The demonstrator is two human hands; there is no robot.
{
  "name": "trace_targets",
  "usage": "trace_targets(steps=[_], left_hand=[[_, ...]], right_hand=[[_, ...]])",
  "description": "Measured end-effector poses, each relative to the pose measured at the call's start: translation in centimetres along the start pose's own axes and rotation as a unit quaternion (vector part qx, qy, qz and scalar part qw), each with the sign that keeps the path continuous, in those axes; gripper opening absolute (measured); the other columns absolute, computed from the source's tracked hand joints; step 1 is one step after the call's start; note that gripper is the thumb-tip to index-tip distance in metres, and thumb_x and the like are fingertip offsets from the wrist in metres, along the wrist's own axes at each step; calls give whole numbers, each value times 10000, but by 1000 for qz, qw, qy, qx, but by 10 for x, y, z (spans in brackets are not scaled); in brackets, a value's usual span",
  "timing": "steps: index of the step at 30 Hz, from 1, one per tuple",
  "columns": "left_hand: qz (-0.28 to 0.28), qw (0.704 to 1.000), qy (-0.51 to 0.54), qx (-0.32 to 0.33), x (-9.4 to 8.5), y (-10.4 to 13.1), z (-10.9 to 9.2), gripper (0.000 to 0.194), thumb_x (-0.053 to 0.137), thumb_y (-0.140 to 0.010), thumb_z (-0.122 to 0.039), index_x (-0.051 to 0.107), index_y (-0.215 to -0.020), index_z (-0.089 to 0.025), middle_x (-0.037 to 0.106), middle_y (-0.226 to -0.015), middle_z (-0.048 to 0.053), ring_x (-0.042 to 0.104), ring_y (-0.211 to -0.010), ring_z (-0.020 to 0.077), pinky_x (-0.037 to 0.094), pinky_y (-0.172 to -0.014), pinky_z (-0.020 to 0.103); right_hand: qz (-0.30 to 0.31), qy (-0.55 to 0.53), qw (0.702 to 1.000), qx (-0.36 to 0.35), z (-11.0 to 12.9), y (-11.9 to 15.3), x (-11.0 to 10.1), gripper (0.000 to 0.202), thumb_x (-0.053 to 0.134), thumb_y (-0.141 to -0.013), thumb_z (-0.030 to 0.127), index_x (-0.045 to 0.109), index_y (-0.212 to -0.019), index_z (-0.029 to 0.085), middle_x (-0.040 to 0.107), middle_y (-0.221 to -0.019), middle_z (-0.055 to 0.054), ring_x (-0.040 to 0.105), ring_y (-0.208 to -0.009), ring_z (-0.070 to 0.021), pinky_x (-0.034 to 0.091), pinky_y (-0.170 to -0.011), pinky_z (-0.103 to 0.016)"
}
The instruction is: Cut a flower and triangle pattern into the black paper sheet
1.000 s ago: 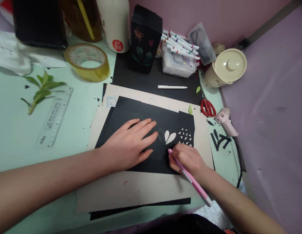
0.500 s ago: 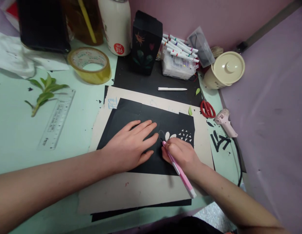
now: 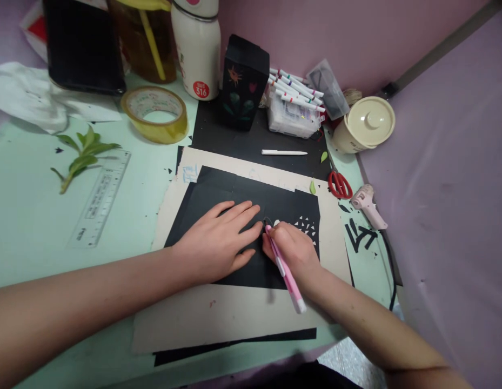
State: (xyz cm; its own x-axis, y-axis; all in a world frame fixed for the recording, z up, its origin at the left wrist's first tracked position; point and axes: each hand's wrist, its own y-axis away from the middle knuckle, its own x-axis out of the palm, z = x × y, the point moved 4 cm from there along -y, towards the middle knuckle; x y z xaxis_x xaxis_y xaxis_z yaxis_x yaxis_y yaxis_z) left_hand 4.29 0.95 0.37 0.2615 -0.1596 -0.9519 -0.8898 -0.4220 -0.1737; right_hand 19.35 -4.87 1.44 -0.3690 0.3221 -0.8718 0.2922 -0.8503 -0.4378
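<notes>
My left hand (image 3: 216, 240) lies flat with fingers spread on a sheet of black paper (image 3: 234, 186), just left of the worked spot. My right hand (image 3: 295, 251) is closed around a pink pen-shaped craft knife (image 3: 286, 267), its tip down on the paper close to my left fingertips. A thin petal outline shows at the tip, partly covered by my fingers. Beside it are a pale petal-shaped opening (image 3: 276, 222) and a cluster of small pale triangles (image 3: 306, 222). The black paper rests on a worn beige board (image 3: 178, 319).
A white pen (image 3: 283, 153) lies behind the paper. Red-handled scissors (image 3: 340, 185), a pink glue gun (image 3: 368, 205) and black scraps (image 3: 359, 236) are at right. A clear ruler (image 3: 100, 202), leafy sprig (image 3: 84, 154) and tape roll (image 3: 157, 116) lie left. A black decorated box (image 3: 246, 81) stands behind.
The craft knife's tip has moved slightly up and left along the petal outline, and my right hand now covers more of the petal openings. My left hand stays in place; the view shifted slightly.
</notes>
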Motion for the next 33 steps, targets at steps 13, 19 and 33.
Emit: trace_targets(steps=[13,19,33], left_hand=[[13,996,13,85,-10,-4,20,383,592,-934,-374,624,-1279,-211,512,-1474,127,481,-1357,310,386,-1100,464],[9,995,33,93,-10,-5,24,363,593,-931,-375,633,-1251,-209,531,-1450,132,487,-1352,306,385,-1091,469],[15,995,53,86,-10,-4,26,322,616,-917,-384,641,-1192,-218,529,-1453,116,469,-1366,290,370,-1082,454]], right_hand=[[14,-356,903,242,-59,-17,-38,111,714,-847,246,729,-955,227,738,-924,-43,685,-822,-186,545,-662,-290],[136,-429,877,168,-58,-37,-12,72,616,-836,185,687,-826,182,684,-779,-24,622,-696,-147,483,-594,-255],[199,-447,860,143,-56,-32,3,102,645,-780,158,564,-825,201,591,-757,-3,550,-650,-133,435,-543,-234]])
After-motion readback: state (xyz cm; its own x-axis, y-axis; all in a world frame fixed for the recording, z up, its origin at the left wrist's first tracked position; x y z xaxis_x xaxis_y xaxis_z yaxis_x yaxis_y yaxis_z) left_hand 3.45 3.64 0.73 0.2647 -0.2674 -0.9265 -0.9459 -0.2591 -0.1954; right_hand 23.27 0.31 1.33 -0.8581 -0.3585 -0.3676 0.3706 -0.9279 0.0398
